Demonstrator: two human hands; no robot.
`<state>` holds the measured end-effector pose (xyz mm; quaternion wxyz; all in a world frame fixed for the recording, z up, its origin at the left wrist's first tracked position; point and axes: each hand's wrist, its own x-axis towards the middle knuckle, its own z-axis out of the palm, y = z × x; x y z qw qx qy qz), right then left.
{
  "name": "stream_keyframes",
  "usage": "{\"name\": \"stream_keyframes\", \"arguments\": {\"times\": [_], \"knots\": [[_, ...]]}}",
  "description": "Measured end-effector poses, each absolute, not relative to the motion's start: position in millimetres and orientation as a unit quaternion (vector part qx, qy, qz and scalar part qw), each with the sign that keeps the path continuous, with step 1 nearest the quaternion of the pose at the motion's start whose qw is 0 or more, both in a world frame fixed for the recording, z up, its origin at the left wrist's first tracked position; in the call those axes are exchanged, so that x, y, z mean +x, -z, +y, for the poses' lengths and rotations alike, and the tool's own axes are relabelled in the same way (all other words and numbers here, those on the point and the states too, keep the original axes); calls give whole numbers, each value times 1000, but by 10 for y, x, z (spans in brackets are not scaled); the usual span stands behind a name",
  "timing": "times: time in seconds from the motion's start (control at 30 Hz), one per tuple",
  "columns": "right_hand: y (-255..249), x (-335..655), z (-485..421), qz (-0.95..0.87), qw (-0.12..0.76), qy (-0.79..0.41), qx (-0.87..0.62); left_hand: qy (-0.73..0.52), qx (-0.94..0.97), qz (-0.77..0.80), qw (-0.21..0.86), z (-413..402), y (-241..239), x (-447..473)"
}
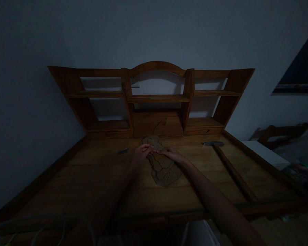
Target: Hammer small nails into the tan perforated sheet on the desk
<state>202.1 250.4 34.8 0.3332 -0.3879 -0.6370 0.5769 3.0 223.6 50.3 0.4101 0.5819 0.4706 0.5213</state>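
Note:
On the wooden desk lies a flat, brown, irregular piece (166, 172) with dark lines and rows of small dots on its surface; its material is hard to make out in the dim light. A thin, curved strand (157, 125) rises beyond its far end. My left hand (143, 152) is over the piece's left side, fingers pinched together near a small reddish spot; what they hold is too small to name. From the right, my right hand (173, 155) touches the piece, its fingertips closed close to the left ones. What lies between them is hidden.
A long wooden rod (234, 172) lies on the right, touching a dark flat tool (213, 144) at its far end. A small dark blade-like thing (123, 150) rests left of the piece. Wooden shelves (157, 99) stand along the desk's back. A white surface (265, 153) adjoins on the right.

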Motion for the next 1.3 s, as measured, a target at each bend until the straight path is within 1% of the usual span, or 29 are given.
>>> {"name": "stream_keyframes", "arguments": {"times": [0.6,0.8,1.3], "knots": [[-429,2010,2443,-635,314,-576,-409,-523,565,481,420,2253,-501,32],[-417,2014,2454,-640,311,-577,-400,-519,583,475,406,2258,-479,20],[-403,2012,2463,-648,318,-563,-404,-521,575,470,421,2313,-411,8]]}}
